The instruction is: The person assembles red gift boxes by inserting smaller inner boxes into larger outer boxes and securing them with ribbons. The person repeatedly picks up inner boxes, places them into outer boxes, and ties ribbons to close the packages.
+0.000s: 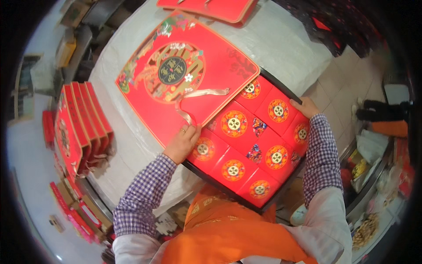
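Observation:
A large red gift box cover (211,105) with gold edging, a round floral emblem and a pale ribbon (206,92) lies slanted on the table. It overlaps the far left part of a black tray (288,88). Several small red boxes (228,152) with orange round patterns fill the tray, and colourful shiny pieces show in gaps between them. My left hand (182,143) is closed on the cover's near edge, beside the ribbon's end. With its thumb over the rim, my right hand (306,108) grips the tray's right side; its other fingers are mostly hidden.
The round table has a whitish covering (116,83). Several red gift bags (81,127) stand in a row at its left. Another red case (215,9) sits at the far edge. Shelves with goods (360,163) are at the right, above a tiled floor (343,88).

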`<state>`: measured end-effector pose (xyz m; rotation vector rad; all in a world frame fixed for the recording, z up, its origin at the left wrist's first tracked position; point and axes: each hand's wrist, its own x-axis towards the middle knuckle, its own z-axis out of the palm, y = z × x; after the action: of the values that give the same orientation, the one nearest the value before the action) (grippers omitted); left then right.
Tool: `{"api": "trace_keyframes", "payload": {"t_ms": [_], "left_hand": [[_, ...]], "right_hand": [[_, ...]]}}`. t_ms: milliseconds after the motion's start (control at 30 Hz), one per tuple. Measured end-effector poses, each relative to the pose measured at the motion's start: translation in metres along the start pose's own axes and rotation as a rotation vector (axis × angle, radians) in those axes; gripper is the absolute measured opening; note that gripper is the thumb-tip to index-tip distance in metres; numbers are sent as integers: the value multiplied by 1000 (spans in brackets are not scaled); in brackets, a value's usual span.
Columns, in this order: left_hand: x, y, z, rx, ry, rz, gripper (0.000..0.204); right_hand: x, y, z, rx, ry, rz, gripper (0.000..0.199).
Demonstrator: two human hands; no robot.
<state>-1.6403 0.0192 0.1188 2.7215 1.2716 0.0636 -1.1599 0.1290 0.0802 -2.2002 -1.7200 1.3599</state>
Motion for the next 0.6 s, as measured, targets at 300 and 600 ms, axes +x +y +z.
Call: {"api": "trace_keyframes", "payload": {"t_ms": [300,600], "left_hand": [[7,-9,40,-176,138,-76,49],[-1,28,87,-466,392,-413,37]], "right_hand": [[-10,15,1,-159,-6,-14,53],[-19,9,-11,-436,-56,-49,54]]}}
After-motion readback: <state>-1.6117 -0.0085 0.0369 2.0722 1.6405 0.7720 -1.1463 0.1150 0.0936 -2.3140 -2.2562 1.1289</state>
